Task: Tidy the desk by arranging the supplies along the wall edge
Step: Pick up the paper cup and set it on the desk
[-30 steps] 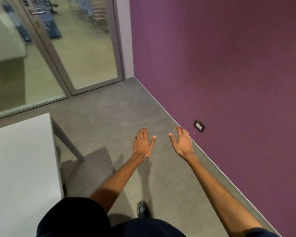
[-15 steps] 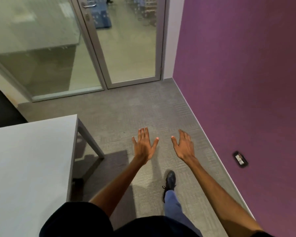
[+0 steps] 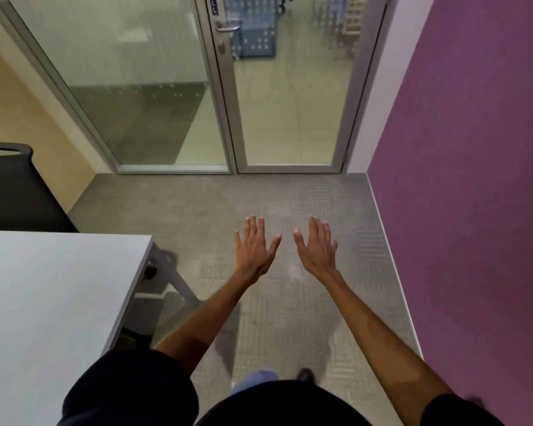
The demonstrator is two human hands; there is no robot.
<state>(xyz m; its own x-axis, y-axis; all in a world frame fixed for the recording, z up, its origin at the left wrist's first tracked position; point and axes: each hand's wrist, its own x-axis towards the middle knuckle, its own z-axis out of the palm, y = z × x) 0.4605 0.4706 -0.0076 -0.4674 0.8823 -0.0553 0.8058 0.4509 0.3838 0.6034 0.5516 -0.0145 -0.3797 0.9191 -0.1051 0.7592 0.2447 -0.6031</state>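
Observation:
My left hand point(image 3: 255, 245) and my right hand point(image 3: 316, 245) are stretched out in front of me over the grey carpet, palms down, fingers spread, holding nothing. A white desk point(image 3: 53, 302) fills the lower left; the part I see carries no supplies. Both hands are to the right of the desk's corner, apart from it. No supplies are in view.
A purple wall point(image 3: 474, 179) runs along the right. A glass door point(image 3: 286, 87) and glass panel point(image 3: 130, 87) stand ahead. A black chair point(image 3: 16, 192) sits behind the desk at the left. Grey carpet point(image 3: 228, 204) lies between desk and wall.
The view has swung left, so the door now faces me, the purple wall has shifted right and more of the desk and chair shows. Both hands stay open and outstretched.

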